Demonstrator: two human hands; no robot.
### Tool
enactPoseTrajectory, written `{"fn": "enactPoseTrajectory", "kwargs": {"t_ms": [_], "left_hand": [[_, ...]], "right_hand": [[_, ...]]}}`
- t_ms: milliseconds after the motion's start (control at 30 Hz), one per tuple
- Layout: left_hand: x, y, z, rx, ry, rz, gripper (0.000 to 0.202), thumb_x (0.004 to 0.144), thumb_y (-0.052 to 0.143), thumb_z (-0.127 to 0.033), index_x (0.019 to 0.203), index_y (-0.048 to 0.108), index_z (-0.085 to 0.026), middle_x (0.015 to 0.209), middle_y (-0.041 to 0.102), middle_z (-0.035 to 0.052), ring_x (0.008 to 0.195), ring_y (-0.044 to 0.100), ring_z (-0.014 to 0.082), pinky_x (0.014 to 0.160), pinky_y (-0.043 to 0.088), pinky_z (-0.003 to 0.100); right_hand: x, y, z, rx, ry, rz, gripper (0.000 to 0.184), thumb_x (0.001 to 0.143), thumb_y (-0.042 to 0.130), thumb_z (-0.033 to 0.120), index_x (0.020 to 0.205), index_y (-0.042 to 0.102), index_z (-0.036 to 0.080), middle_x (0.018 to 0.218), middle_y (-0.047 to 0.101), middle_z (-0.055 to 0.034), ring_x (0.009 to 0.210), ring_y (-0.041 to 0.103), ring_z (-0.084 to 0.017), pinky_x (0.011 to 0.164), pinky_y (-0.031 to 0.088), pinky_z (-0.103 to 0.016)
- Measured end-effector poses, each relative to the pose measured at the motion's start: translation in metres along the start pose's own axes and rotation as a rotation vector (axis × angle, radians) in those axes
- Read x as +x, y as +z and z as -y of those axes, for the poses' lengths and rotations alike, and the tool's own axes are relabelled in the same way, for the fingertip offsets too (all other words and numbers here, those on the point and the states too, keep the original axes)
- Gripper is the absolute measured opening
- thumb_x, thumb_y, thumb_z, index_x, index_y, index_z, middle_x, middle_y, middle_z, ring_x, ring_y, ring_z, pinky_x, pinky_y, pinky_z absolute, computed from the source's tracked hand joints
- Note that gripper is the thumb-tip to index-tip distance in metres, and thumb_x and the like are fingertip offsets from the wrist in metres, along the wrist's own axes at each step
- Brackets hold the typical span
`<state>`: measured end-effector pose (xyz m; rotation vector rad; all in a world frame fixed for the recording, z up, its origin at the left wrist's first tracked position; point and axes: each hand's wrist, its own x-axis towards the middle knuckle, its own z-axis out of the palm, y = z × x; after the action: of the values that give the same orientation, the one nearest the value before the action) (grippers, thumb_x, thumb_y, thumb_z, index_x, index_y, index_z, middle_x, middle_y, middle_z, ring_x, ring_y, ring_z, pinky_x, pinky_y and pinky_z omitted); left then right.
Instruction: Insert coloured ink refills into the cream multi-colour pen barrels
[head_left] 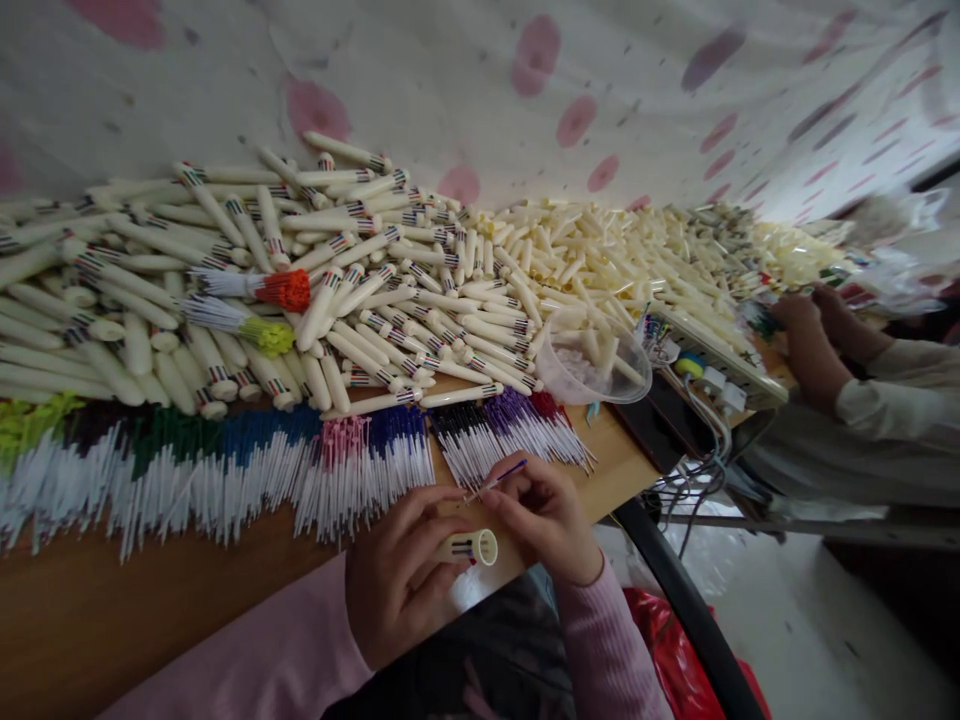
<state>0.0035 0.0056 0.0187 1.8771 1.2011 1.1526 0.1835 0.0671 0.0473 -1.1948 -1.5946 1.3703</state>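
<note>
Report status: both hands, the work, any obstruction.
Left hand holding cream pen barrel, open end rightward. Right hand pinching thin refill. Loose refills close ahead.

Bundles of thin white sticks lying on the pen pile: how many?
2: an orange-ended bundle and, just below it in view, a yellow-green-ended bundle. More could be hidden.

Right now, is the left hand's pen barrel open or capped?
Open: the pen barrel looks hollow and uncapped at its visible end.
</note>
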Motion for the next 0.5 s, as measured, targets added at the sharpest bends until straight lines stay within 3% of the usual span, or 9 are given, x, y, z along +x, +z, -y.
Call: {"fn": "enactPoseTrajectory", "kwargs": {"t_ms": [133,267,367,500], "left_hand": [[-0.001,0.003,0.002,-0.003,0.013,0.009,0.022,0.092,0.051,-0.022,0.111,0.063,-0.021,0.108,0.068,0.0095,0.1,0.064,0.0225,0.087,0.052,0.035],[-0.002,0.005,0.003,-0.011,0.029,-0.012,0.022,0.093,0.052,-0.023,0.112,0.063,-0.021,0.108,0.068,0.0089,0.1,0.064,0.0213,0.087,0.052,0.033],[-0.002,0.006,0.003,-0.021,0.031,-0.024,0.022,0.093,0.052,-0.022,0.113,0.062,-0.021,0.108,0.067,0.0083,0.1,0.064,0.0202,0.087,0.051,0.031],[-0.001,0.005,0.002,-0.044,-0.033,-0.005,0.016,0.092,0.052,-0.021,0.105,0.062,-0.021,0.102,0.066,0.0067,0.094,0.064,0.0199,0.081,0.05,0.03]], "right_hand": [[0.0,-0.001,0.001,0.052,-0.067,0.012,0.019,0.082,0.069,0.036,0.08,0.061,0.019,0.062,0.05,0.004,0.052,0.044,-0.009,0.047,0.035,-0.022],[-0.001,-0.001,0.0,0.134,-0.136,0.007,0.014,0.084,0.069,0.031,0.081,0.062,0.02,0.085,0.066,-0.0038,0.073,0.061,-0.015,0.063,0.049,-0.026],[-0.004,0.002,0.001,0.182,-0.158,-0.1,0.009,0.085,0.069,0.024,0.092,0.063,0.023,0.086,0.072,-0.0025,0.074,0.066,-0.015,0.068,0.052,-0.027],[-0.014,0.004,0.011,0.084,-0.371,-0.362,0.032,0.088,0.065,0.014,0.116,0.059,0.029,0.089,0.072,-0.0016,0.081,0.068,-0.016,0.074,0.054,-0.031]]}}
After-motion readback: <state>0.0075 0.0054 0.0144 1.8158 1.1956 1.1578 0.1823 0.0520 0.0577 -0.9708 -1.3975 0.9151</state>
